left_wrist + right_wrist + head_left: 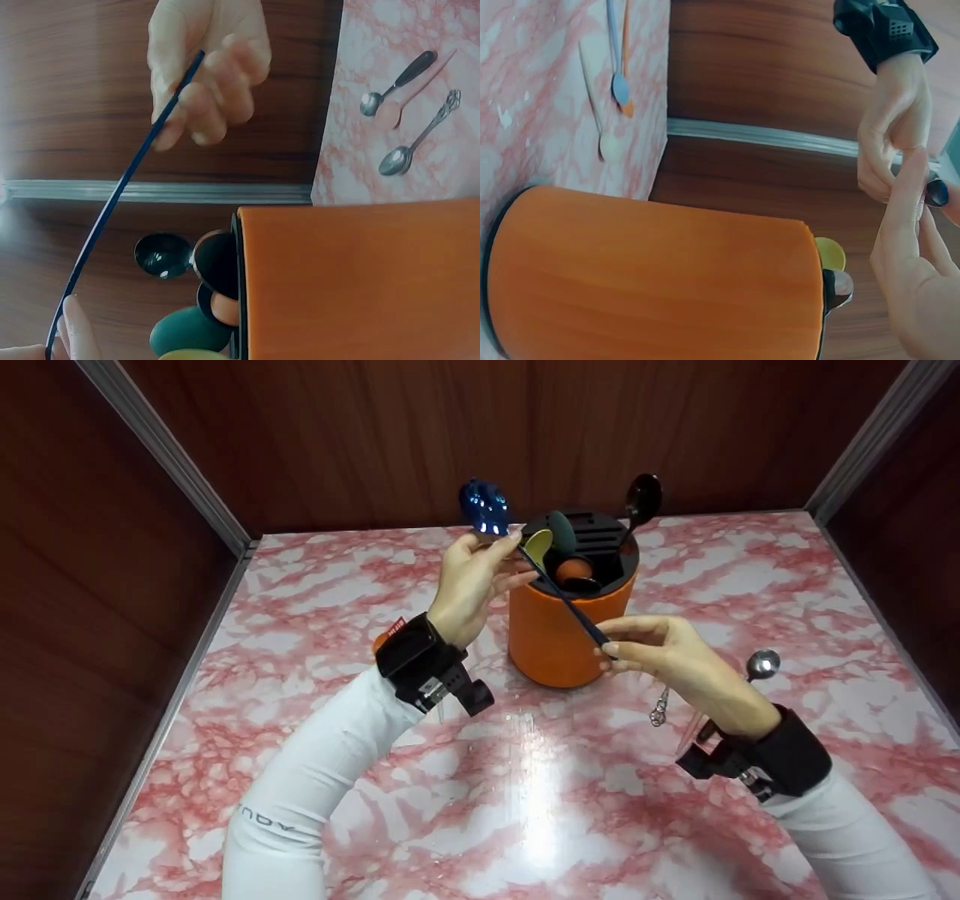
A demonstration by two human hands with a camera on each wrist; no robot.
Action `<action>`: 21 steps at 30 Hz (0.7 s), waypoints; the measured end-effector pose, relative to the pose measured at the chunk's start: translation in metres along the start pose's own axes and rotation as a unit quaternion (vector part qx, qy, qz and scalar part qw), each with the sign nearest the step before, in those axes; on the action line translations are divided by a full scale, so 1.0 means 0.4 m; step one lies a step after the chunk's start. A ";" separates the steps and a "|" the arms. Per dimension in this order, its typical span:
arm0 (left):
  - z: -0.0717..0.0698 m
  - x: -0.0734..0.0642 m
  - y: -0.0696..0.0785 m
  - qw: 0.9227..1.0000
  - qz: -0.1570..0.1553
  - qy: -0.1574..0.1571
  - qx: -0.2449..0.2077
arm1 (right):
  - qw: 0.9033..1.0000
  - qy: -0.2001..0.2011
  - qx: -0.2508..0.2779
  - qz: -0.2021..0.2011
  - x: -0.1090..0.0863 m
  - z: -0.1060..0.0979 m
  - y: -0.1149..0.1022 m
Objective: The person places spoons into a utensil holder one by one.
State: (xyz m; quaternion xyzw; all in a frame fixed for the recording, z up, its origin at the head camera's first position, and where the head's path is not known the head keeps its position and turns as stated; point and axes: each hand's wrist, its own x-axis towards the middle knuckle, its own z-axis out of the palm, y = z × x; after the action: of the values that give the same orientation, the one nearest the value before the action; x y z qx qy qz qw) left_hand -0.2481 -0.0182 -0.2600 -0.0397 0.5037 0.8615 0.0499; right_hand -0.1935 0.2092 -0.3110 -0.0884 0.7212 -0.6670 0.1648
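A shiny dark-blue spoon (484, 506) is held slanting in the air in front of an orange cylindrical holder (559, 641), its bowl up at the left. My left hand (466, 581) pinches its neck just below the bowl. At the lower end of the handle, the thumb and fingers of my right hand (664, 649) grip the tip. The handle shows as a thin dark line (112, 196) between both hands in the left wrist view. Out of the holder's black slotted top rise a yellow spoon (538, 544), a green spoon (563, 534) and a black spoon (643, 501).
Right of the holder lie a dark-handled metal spoon (371, 103), a pink spoon (388, 115) and an ornate-handled spoon (395, 160). On its left lie a pale spoon (609, 147), a grey-blue spoon (620, 88) and an orange utensil (627, 109). Wooden panels (487, 427) enclose the marbled table (465, 825).
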 end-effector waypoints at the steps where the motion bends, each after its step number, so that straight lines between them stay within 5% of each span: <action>1: 0.000 0.003 0.003 1.000 0.002 0.003 -0.002 | 1.000 -0.001 0.010 -0.005 0.000 -0.002 0.004; 21: -0.022 0.075 0.053 0.996 0.049 0.071 -0.022 | 0.999 -0.010 0.040 -0.014 -0.009 -0.032 0.055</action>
State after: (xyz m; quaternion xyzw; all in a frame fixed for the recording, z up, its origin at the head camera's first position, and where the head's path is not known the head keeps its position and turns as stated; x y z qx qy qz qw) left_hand -0.2804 -0.0348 -0.2497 -0.0770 0.4880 0.8690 -0.0292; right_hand -0.1927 0.2245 -0.3317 -0.0983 0.6910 -0.6965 0.1665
